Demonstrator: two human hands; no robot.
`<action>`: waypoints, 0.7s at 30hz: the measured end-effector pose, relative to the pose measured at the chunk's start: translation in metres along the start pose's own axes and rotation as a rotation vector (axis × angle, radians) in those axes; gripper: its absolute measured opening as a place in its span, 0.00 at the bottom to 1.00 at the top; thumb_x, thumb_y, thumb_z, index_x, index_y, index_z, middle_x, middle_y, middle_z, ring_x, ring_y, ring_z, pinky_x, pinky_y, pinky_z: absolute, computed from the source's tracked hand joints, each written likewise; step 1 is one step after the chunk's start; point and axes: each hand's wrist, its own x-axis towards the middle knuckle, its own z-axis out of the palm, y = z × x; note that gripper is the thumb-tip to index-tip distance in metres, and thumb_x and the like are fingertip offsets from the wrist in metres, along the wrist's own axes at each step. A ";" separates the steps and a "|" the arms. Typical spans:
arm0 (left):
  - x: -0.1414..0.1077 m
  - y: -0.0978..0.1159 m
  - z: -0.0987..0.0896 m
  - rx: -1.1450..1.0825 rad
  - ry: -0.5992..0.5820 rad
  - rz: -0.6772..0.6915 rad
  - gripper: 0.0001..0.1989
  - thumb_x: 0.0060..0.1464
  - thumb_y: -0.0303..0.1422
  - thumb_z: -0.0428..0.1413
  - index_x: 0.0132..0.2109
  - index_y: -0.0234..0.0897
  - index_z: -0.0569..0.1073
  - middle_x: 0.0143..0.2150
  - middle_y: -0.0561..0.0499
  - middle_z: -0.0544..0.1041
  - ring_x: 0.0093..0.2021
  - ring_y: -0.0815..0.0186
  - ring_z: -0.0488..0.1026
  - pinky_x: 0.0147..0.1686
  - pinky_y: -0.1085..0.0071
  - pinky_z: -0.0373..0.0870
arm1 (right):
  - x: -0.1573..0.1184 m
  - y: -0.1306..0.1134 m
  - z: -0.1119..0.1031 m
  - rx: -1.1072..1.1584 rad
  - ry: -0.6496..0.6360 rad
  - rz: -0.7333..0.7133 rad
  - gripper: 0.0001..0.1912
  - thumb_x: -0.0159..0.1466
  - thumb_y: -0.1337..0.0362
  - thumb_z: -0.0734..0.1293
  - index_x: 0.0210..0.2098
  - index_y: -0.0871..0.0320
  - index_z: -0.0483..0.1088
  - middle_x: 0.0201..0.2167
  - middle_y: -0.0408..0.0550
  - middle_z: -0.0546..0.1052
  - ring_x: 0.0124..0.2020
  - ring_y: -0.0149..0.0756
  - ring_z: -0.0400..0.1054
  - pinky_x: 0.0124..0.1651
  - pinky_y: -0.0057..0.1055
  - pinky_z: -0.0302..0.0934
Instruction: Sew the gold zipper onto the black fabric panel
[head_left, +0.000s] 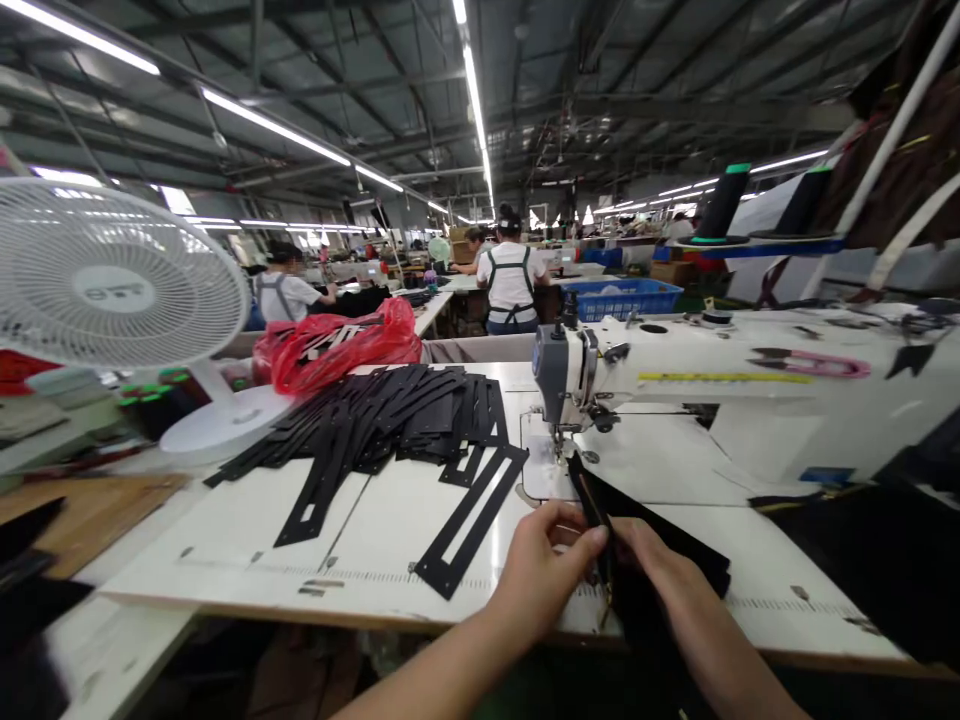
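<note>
Two hands, left (pixel 541 560) and right (pixel 660 565), pinching one black strip (pixel 600 510) at the needle of the sewing machine (pixel 675 380); many cut pieces (pixel 390 410) piled unsewn on table (pixel 225 530).

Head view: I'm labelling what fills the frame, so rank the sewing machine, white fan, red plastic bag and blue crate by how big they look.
1. Sewing machine, widest by far.
2. White fan, though nearness to the camera enlarges it.
3. Red plastic bag.
4. Blue crate, which stands farther back, so its true size is unsure.
</note>
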 end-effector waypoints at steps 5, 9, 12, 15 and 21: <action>-0.012 0.000 -0.020 -0.159 0.034 -0.043 0.22 0.39 0.48 0.64 0.30 0.32 0.72 0.25 0.51 0.73 0.28 0.66 0.71 0.28 0.73 0.69 | 0.005 0.001 0.001 -0.261 -0.126 -0.172 0.23 0.65 0.49 0.54 0.47 0.56 0.70 0.47 0.51 0.71 0.49 0.42 0.65 0.53 0.37 0.59; -0.014 0.000 -0.032 -0.176 0.029 -0.109 0.22 0.34 0.48 0.66 0.25 0.31 0.72 0.22 0.53 0.71 0.25 0.69 0.69 0.28 0.73 0.69 | 0.030 0.022 -0.023 -0.621 0.239 -0.286 0.23 0.61 0.49 0.59 0.47 0.59 0.68 0.45 0.56 0.71 0.47 0.49 0.65 0.53 0.48 0.58; -0.017 0.000 -0.038 -0.166 0.029 -0.138 0.22 0.33 0.47 0.67 0.24 0.31 0.73 0.21 0.52 0.72 0.25 0.68 0.69 0.28 0.71 0.70 | 0.041 0.033 -0.034 -0.708 0.269 -0.226 0.21 0.60 0.48 0.62 0.43 0.58 0.69 0.41 0.55 0.74 0.41 0.48 0.69 0.46 0.47 0.64; -0.019 0.000 -0.040 -0.145 0.035 -0.146 0.22 0.33 0.47 0.67 0.24 0.31 0.74 0.22 0.51 0.72 0.25 0.67 0.70 0.28 0.71 0.70 | 0.040 0.033 -0.032 -0.734 0.337 -0.324 0.21 0.61 0.50 0.60 0.47 0.57 0.66 0.40 0.53 0.73 0.41 0.45 0.68 0.44 0.42 0.64; -0.021 0.004 -0.040 -0.128 0.017 -0.156 0.23 0.33 0.50 0.65 0.23 0.32 0.73 0.21 0.53 0.70 0.24 0.69 0.66 0.26 0.74 0.66 | 0.037 0.025 -0.023 -0.802 0.284 -0.415 0.18 0.63 0.50 0.58 0.35 0.54 0.72 0.34 0.51 0.72 0.40 0.45 0.67 0.45 0.44 0.60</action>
